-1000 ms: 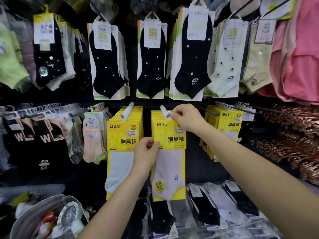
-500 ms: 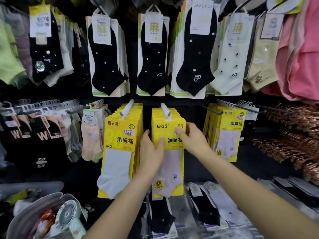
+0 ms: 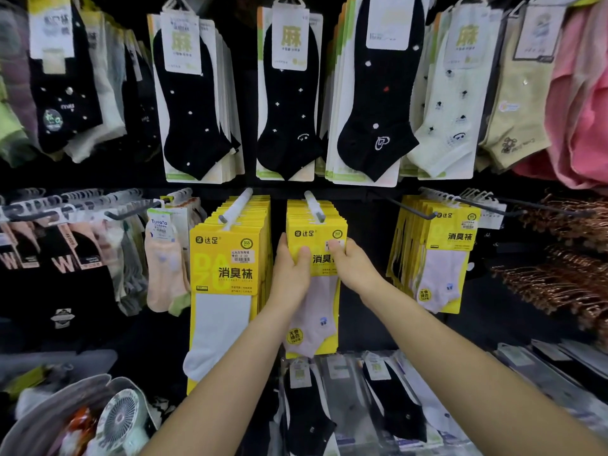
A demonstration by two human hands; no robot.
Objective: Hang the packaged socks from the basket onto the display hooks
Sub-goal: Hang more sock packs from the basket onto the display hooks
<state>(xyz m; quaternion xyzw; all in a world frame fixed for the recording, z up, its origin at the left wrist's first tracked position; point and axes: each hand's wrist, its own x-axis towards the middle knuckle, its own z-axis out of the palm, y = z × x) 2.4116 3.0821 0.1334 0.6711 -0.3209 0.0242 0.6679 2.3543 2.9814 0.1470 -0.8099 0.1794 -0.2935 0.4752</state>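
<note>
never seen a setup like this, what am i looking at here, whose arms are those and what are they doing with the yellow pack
There is no machine here. A person wears a wide-angle camera on the head, looking forward and down, so the two bare arms are their own. The left hand and right hand both grip the front yellow sock pack, thumbs on its face, and it hangs on a white display hook. There is no table: it is a shop wall of hanging socks. Low on the left sits a grey basket holding a small white fan.
</note>
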